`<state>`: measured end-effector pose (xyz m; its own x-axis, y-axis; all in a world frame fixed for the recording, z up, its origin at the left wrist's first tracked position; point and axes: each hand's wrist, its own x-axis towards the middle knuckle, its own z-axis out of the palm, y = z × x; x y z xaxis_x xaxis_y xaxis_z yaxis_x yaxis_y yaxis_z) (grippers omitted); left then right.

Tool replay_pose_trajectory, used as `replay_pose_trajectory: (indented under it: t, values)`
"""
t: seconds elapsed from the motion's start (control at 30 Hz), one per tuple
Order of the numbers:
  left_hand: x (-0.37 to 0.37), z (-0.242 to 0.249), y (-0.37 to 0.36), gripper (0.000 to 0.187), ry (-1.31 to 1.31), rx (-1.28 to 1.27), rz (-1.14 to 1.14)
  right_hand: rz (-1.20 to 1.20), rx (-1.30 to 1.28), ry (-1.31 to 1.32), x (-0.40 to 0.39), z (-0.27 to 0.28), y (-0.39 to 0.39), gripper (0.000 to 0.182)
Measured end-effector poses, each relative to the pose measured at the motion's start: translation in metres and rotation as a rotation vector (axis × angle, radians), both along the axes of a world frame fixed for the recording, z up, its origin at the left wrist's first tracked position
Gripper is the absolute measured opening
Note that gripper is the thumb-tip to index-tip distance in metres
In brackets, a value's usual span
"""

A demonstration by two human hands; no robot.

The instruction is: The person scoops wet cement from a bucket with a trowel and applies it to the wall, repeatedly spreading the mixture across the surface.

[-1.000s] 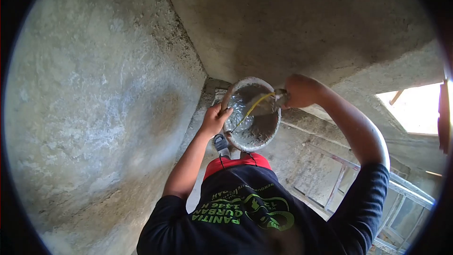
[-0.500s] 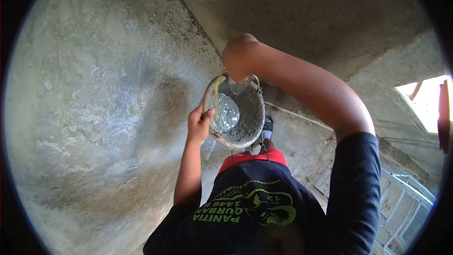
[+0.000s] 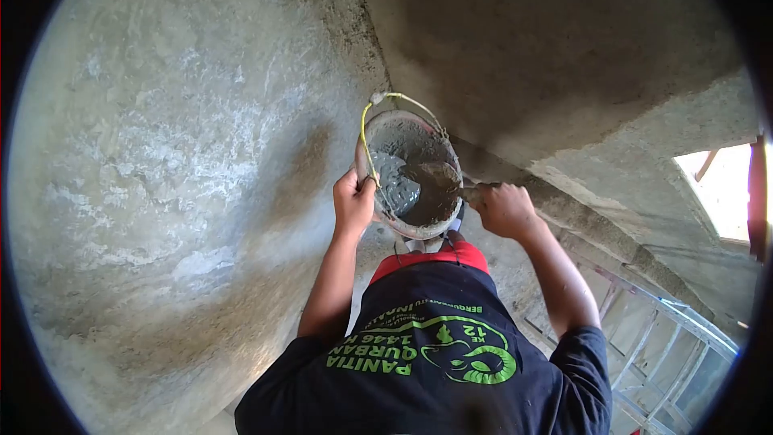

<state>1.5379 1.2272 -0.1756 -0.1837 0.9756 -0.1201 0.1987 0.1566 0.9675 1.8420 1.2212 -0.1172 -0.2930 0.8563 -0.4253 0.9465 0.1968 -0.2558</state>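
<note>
Head view, looking down the person's front. The left hand [image 3: 353,203] has its grip closed on the rim of a round bucket [image 3: 372,145] at its left side, fingers curled over the edge, holding it up at chest height, close against the corner where two rough plastered walls [image 3: 177,161] meet. The bucket tilts toward the camera so that the inside shows — grey wet mortar [image 3: 392,181] coats the bottom and walls, with a shiny patch on the left. A thin yellow wire handle [image 3: 366,130] arcs up from the rim over the far side. The right hand [image 3: 503,209] has its grip closed around the handle of a trowel [image 3: 439,175], held just right of the bucket; the trowel's blade lies inside the bucket, loaded with dark mortar and touching the mix. Below the hands: dark shirt with green print [image 3: 419,350], red waistband [image 3: 431,262] just under the bucket. Lower right, well apart from the hands — pale frame rails of a ladder or scaffold [image 3: 668,330]; which of the two, cannot tell. Bright opening [image 3: 721,193] at the right edge.
</note>
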Motion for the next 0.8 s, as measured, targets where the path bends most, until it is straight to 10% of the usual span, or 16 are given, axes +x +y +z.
replay_pose_trajectory:
  t: [0.27,0.8]
  values:
    - [-0.026,0.024,0.008,0.022,0.176,0.201,-0.001,-0.084,0.073,0.360,-0.048,-0.026,-0.010,0.032]
    - [-0.060,0.065,0.021,0.019,0.200,0.282,-0.132,0.061,0.023,0.257,-0.062,0.011,0.023,0.040]
